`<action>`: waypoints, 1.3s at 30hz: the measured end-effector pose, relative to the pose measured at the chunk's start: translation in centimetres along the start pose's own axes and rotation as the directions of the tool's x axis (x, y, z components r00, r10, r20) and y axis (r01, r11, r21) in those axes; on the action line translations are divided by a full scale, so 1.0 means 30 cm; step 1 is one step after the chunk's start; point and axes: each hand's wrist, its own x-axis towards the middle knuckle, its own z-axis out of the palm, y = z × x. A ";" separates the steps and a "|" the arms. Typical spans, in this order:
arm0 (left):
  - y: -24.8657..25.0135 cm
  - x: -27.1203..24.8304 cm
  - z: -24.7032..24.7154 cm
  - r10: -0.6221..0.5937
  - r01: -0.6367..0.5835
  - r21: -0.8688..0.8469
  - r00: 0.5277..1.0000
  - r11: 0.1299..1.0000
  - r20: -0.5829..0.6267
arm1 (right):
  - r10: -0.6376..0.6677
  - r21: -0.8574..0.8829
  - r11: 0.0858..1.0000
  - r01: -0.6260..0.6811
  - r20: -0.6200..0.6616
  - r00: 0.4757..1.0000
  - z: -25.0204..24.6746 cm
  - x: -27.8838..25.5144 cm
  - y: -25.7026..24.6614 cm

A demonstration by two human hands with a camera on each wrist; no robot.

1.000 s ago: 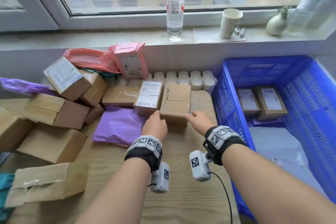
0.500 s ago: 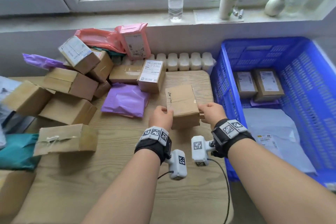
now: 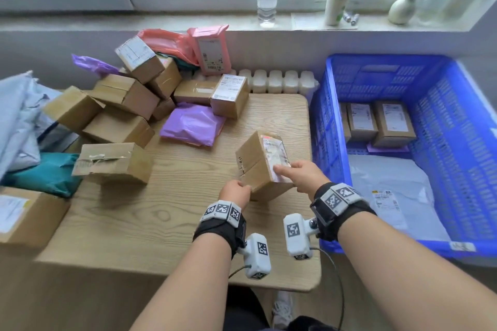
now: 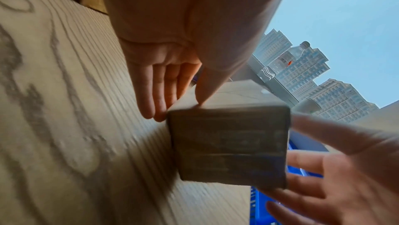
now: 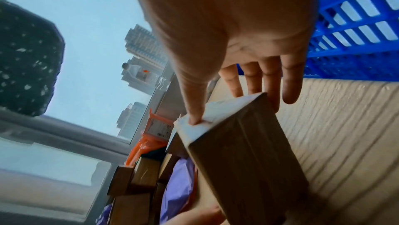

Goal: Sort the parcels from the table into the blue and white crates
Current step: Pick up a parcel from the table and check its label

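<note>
A brown cardboard box (image 3: 262, 162) is tipped up on one edge on the wooden surface (image 3: 139, 223), just left of the blue crate (image 3: 457, 142), with a white label on its upturned face. The left hand (image 3: 234, 193) takes the box's near left corner: in the left wrist view its thumb lies on one face and its straight fingers (image 4: 159, 95) run along the adjoining side, so the corner is pinched between them. The right hand (image 3: 301, 174) holds the labelled side: in the right wrist view its thumb presses down on the label while the other fingers (image 5: 270, 82) reach behind the box, nearly straight. Both hands thus have hold of this one box, neither closed tight. Inside the blue crate two small labelled cartons (image 3: 379, 122) lie against its far wall, on a purple mailer, and a grey mailer bag (image 3: 390, 191) lies nearer the person. Well to the left of the crate stands a heap of brown boxes (image 3: 121, 105), with a purple mailer (image 3: 192, 123), pink mailers (image 3: 209, 48), a teal bag (image 3: 45, 172) and grey bags (image 3: 18, 115). No white crate is visible.
</note>
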 end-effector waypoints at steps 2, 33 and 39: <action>0.006 -0.040 -0.014 0.029 -0.029 0.021 0.999 0.999 0.017 | -0.033 -0.025 0.999 0.033 -0.012 0.999 0.019 -0.024 0.005; 0.334 -0.145 -0.287 0.390 -0.325 -0.471 0.920 0.820 0.043 | -0.313 0.197 0.921 0.336 -0.139 0.939 -0.023 -0.166 -0.360; 0.549 -0.345 -0.461 0.597 -0.488 -0.602 0.802 0.631 -0.024 | -0.513 0.199 0.804 0.560 -0.243 0.823 -0.145 -0.326 -0.602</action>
